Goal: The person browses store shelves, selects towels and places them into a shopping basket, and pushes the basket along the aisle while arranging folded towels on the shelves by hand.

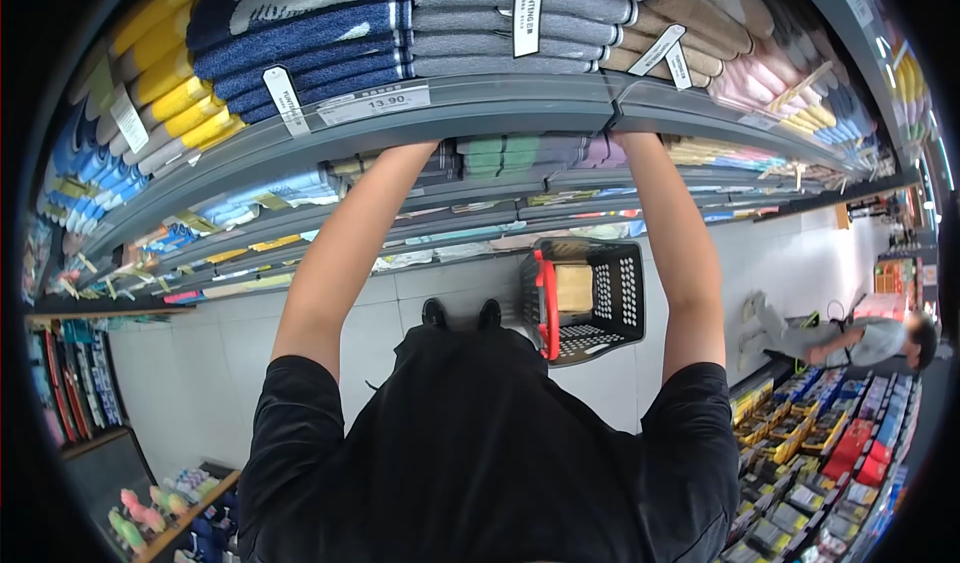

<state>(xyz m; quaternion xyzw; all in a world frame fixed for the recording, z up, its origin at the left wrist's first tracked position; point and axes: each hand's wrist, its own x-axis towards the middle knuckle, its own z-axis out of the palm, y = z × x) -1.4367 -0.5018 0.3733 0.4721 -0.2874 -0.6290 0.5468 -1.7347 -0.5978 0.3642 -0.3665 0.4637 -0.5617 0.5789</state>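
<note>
Both my arms reach under the upper shelf edge into the tier below. My left hand (416, 151) goes in beside dark grey folded towels (441, 168), its fingers hidden by the shelf. Over purple folded towels (601, 151), my right hand (637, 140) also disappears behind the edge, fingers out of sight. Green folded towels (503, 157) lie between the two wrists. What either hand holds, if anything, cannot be seen. Above are stacks of navy towels (300, 58), grey towels (500, 38) and brown towels (655, 38) with white tags.
A black shopping basket (622, 298) with a red handle (547, 308) stands on the floor near my feet, a tan box (574, 289) inside. A price label (374, 103) reads 13.90. Another person (850, 343) is in the aisle at right, near racks of small packages (810, 443).
</note>
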